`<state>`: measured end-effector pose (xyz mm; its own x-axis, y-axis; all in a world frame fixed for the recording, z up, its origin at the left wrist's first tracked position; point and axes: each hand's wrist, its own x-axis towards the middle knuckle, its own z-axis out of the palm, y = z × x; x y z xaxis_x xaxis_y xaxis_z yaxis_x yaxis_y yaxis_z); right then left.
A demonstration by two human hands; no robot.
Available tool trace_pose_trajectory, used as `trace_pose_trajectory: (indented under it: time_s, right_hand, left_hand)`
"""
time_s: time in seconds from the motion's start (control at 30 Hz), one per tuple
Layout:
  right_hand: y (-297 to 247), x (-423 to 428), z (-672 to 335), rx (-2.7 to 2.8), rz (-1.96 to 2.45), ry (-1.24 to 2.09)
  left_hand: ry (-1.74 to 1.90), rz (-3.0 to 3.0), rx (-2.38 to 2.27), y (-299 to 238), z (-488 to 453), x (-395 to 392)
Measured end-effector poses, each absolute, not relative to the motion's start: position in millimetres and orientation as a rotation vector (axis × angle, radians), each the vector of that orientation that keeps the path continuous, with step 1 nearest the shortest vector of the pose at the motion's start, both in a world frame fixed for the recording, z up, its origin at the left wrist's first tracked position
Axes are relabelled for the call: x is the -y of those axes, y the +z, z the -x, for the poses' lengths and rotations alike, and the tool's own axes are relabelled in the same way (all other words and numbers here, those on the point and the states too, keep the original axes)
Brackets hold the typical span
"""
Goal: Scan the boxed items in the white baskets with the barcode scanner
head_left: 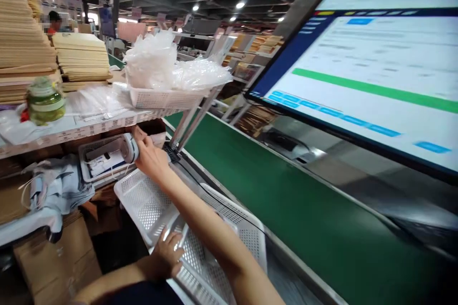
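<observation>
My right hand (pixel 152 155) reaches forward under the shelf, its fingers closed round a white and grey handheld scanner (pixel 129 148). The hand covers part of the scanner. Closer to my body, my left hand (pixel 167 253) has its fingers curled at the edge of a white perforated plastic basket (pixel 145 202). Something shiny and clear shows by its fingertips, too blurred to name. A second white basket (pixel 252 236) lies partly beneath my right forearm. Behind the scanner, a small white tray (pixel 86 164) holds a white device and cables.
A green conveyor belt (pixel 257 186) runs along the right, below a large tilted monitor (pixel 365 71). On the shelf (pixel 89 126) stand a basket of clear plastic bags (pixel 153 62), stacked envelopes (pixel 82 57) and a jar (pixel 46 102). Grey-blue cloth (pixel 59 186) hangs at left.
</observation>
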<state>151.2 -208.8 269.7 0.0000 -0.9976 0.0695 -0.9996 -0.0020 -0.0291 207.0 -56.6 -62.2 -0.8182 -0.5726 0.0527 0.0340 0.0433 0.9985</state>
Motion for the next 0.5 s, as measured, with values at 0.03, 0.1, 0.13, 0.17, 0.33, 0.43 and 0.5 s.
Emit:
trace_pose_trajectory:
  time_s: [0.03,0.1,0.13,0.17,0.33,0.43,0.5]
  right_hand:
    - [269.1,207.2,-151.3,2.192,-2.200,0.152]
    - [266.6,205.1,-153.4,2.123,-2.213,0.238]
    - [264.2,206.5,-154.8,2.074,-2.228,0.275]
    - [261.3,210.2,-155.8,2.034,-2.214,0.299]
    - [244.7,242.8,-142.4,1.989,-2.169,0.318]
    - [235.0,230.3,-115.9,2.047,-2.198,0.406]
    - [226.7,197.9,-83.7,2.155,-2.153,0.519]
  left_hand:
    - [-1.799,-0.553,1.943,-68.7,-207.3,58.5]
    - [-1.777,-0.585,2.018,-87.9,-205.6,61.7]
    - [-1.773,-0.603,2.046,-99.5,-203.6,64.1]
    - [-1.766,-0.619,2.079,-111.4,-200.9,67.7]
    - [-1.424,-0.376,2.445,-155.1,-184.9,91.9]
    - [-1.221,-0.190,2.553,-165.1,-187.5,98.6]
    - [-1.232,-0.150,2.458,-166.8,-196.2,99.3]
